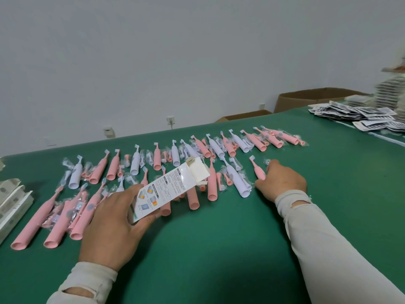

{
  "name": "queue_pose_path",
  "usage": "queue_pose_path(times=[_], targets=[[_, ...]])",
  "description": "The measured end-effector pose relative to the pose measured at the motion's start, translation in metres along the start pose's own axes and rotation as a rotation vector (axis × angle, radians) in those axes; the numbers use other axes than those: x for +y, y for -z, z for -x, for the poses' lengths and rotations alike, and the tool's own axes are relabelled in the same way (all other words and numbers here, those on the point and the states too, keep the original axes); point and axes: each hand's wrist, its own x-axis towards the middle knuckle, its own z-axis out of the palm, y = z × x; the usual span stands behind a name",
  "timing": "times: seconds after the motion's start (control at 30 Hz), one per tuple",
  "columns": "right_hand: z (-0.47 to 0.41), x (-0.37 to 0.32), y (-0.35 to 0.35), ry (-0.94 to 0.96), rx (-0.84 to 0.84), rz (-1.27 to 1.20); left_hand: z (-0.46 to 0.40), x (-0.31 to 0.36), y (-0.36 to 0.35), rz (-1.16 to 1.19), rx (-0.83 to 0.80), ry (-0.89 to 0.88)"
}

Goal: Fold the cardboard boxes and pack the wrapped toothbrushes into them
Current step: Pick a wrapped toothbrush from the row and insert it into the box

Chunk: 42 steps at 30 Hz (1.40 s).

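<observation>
My left hand (pixel 111 224) grips a white printed cardboard box (pixel 173 187) by its lower end, tilted up to the right with its top flaps open. My right hand (pixel 281 181) rests on the green table (pixel 219 238), fingers closing around a pink wrapped toothbrush (pixel 257 170) at the right end of the near row. Several pink and white wrapped toothbrushes (pixel 210 150) with small brush heads in clear wrap lie in two rows across the table.
Folded white boxes (pixel 13 200) lie at the left edge. A heap of flat printed box blanks (pixel 361 115) and a blurred stack sit at the far right. Brown cartons (pixel 306 99) stand behind the table by the wall.
</observation>
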Motion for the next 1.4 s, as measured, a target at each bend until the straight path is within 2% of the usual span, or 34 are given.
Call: queue_pose_path(times=[0.07,0.1,0.17,0.23,0.27,0.33,0.4,0.47,0.63,0.8,0.97,1.27,1.4], targets=[[0.004,0.000,0.007,0.009,0.128,-0.071,0.000,-0.001,0.001,0.001,-0.004,0.006],[0.007,-0.001,0.009,0.043,0.207,-0.203,0.000,-0.001,0.001,-0.006,-0.006,0.011],[0.019,-0.007,0.013,0.161,0.249,-0.736,0.000,-0.002,0.002,-0.033,0.001,0.014],[0.036,-0.021,0.014,0.251,-0.008,-1.338,0.000,-0.003,0.003,-0.072,0.012,0.010],[0.046,-0.029,0.013,0.280,-0.179,-1.528,0.000,-0.002,0.003,-0.092,0.015,0.009],[0.059,-0.043,0.008,0.308,-0.395,-1.709,0.000,-0.002,0.003,-0.127,0.017,0.000],[0.067,-0.051,0.005,0.313,-0.442,-1.795,-0.001,-0.002,0.003,-0.166,0.018,-0.010],[0.069,-0.054,0.004,0.326,-0.406,-1.812,-0.001,-0.002,0.003,-0.185,0.031,-0.016],[0.070,-0.053,0.002,0.412,-0.251,-1.624,0.000,-0.004,0.000,-0.189,0.053,-0.023],[0.064,-0.051,-0.002,0.383,-0.156,-1.497,0.000,-0.005,-0.001,-0.177,0.061,-0.024],[0.063,-0.049,-0.002,0.390,-0.396,-1.654,-0.001,-0.004,0.000,-0.166,0.054,-0.026],[0.061,-0.048,-0.003,0.362,-0.376,-1.605,0.002,-0.002,0.000,-0.119,0.055,-0.048],[0.067,-0.049,-0.005,0.480,-0.455,-1.395,0.003,0.000,-0.004,-0.122,0.076,-0.091]])
